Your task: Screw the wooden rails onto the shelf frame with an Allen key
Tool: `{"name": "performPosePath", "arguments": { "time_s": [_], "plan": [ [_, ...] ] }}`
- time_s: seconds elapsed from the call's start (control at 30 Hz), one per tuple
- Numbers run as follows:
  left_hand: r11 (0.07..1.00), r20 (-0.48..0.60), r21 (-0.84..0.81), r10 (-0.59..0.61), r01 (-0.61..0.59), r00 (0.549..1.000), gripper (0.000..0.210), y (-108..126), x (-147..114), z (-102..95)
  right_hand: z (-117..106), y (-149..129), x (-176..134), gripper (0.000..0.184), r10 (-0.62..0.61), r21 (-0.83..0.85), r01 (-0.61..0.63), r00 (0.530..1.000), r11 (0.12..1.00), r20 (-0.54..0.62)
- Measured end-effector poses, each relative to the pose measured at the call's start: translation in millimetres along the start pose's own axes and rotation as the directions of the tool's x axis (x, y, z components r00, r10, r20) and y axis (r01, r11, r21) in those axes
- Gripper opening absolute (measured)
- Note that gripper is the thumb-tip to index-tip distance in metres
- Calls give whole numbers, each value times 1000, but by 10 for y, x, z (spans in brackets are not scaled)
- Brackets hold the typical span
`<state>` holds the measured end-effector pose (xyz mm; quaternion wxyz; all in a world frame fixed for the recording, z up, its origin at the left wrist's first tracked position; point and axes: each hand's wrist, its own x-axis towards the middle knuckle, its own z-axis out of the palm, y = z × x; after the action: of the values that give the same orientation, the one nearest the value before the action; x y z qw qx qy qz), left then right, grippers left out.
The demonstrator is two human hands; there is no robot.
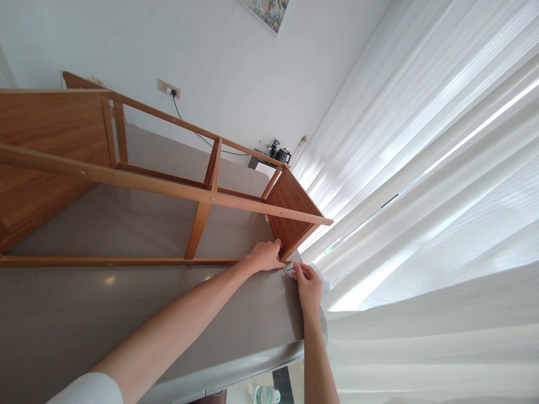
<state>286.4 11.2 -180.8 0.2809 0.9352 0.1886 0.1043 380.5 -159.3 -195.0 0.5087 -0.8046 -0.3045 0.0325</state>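
Note:
A long wooden shelf frame [202, 193] with panelled ends lies on its side across a grey tabletop [244, 297]. My left hand [266, 256] is closed around its near bottom rail [126, 261], close to the right corner, with the thumb by the rail's end. Just right of it, my right hand [308, 286] pinches a small bent metal hex key [289, 269]. The key's tip points at the near corner of the frame, below the end panel [290, 205]. Whether the tip sits in a screw I cannot tell.
White curtains [421, 168] hang close on the right. Behind the frame, a black kettle [283, 155] stands by the wall, and a cord runs to a wall socket [169, 88]. Below the table's front edge is a clear bottle or jar [264, 394].

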Motion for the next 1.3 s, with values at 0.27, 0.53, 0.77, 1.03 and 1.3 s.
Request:
{"name": "performPosePath", "arguments": {
  "time_s": [0.27,0.53,0.77,1.03,1.3],
  "plan": [
    [1000,-3,17,0,0,1000,55,3,-2,-5,20,11,-49,41,-15,-11,15,998,1000,56],
    [1000,5,6,-3,3,1000,51,-6,-5,-2,33,-22,-88,39,-110,-183,118,992,976,55],
    [1000,0,-15,22,-22,1000,48,-29,19,13,75,-21,-96,35,-204,-289,225,974,931,99],
    [1000,-19,-6,30,-30,999,43,-35,22,41,74,-28,-100,35,-235,-324,263,964,909,124],
    [999,-27,10,34,-34,999,44,-31,25,34,89,-52,-118,33,-238,-313,263,964,913,118]
  ]
}}
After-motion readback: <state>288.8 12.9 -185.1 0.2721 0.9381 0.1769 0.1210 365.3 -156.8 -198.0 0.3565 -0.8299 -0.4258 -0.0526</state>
